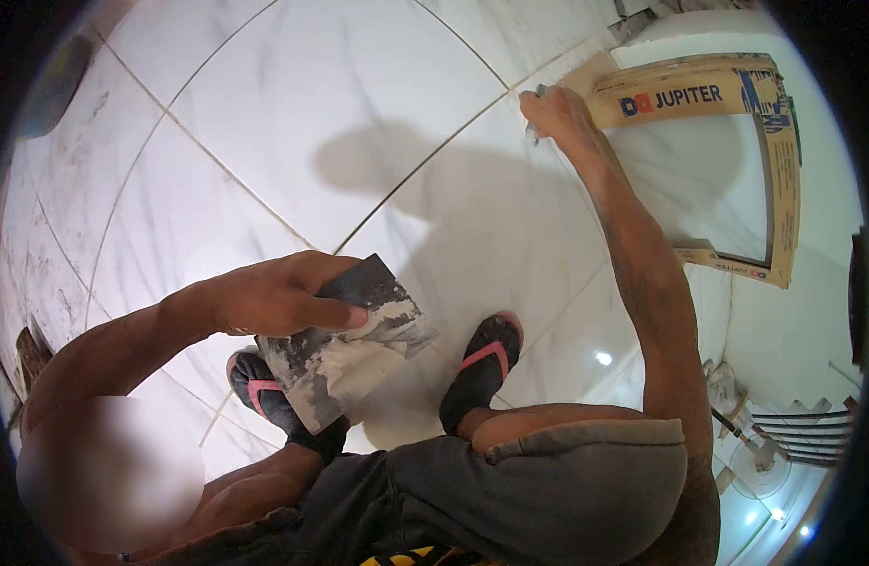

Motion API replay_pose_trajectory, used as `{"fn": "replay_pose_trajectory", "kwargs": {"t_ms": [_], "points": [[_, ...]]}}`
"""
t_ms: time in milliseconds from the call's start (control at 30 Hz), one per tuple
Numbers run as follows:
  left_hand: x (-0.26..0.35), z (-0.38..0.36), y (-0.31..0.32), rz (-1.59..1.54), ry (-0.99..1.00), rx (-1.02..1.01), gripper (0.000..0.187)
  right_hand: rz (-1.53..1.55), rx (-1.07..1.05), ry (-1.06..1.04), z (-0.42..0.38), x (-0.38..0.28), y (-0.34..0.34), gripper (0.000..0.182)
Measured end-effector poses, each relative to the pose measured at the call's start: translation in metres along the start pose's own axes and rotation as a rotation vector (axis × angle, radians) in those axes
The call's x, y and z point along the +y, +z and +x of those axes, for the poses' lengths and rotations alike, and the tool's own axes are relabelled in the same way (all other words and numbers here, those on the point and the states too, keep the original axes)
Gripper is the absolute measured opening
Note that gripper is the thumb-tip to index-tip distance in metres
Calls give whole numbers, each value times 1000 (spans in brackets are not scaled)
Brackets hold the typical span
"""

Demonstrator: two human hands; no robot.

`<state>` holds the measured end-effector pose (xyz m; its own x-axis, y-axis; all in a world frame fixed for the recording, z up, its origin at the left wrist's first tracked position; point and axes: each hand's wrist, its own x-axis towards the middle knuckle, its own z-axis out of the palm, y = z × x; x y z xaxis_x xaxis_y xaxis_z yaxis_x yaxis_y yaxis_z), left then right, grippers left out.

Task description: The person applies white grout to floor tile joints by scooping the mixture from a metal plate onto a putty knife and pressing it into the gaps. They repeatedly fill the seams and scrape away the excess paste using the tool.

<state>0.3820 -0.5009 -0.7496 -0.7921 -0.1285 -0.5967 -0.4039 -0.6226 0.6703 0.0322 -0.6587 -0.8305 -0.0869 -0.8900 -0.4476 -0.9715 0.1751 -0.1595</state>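
Note:
My left hand [288, 300] is closed on the edge of a dark, flat rectangular board [367, 278], thumb on top. Whitish grout-like paste [359, 366] is smeared and heaped over the board, which is held above the floor near my feet. My right hand [562, 115] reaches far forward, its fingers closed around a small grey scraper [532, 138], mostly hidden by the fingers. That hand is over the white tiled floor [359, 75], close to a joint between tiles and beside a cardboard frame.
The cardboard frame [784, 189], printed "JUPITER", lies on the floor at the right. My feet in pink-strapped flip-flops [486, 357] stand on the tiles. A fan [757, 462] and a slatted dark object [802, 436] are at the lower right. A bluish container [57, 90] stands at the upper left.

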Motion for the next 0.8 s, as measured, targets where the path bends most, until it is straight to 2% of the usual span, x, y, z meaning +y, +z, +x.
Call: {"fn": "replay_pose_trajectory", "kwargs": {"t_ms": [200,300,367,433,533,633,733,800], "points": [[2,-5,6,33,25,20,48,-10,-9,-8,9,-48,-5,38],[5,-13,5,50,44,32,41,747,-189,-128,19,-14,5,42],[4,-19,2,24,57,52,38,748,-234,-156,34,14,1,45],[-2,-23,-2,-19,81,62,38,282,-135,-289,23,22,-19,42],[-3,-20,1,-64,4,92,38,-13,1,-378,13,42,-22,40],[-5,-18,-2,-53,-14,72,38,-193,265,-849,21,57,3,38],[-5,-17,-3,-15,52,50,37,-579,304,-854,11,57,46,41],[-3,-17,-2,-12,45,63,37,-568,242,-864,-2,64,53,51]]}}
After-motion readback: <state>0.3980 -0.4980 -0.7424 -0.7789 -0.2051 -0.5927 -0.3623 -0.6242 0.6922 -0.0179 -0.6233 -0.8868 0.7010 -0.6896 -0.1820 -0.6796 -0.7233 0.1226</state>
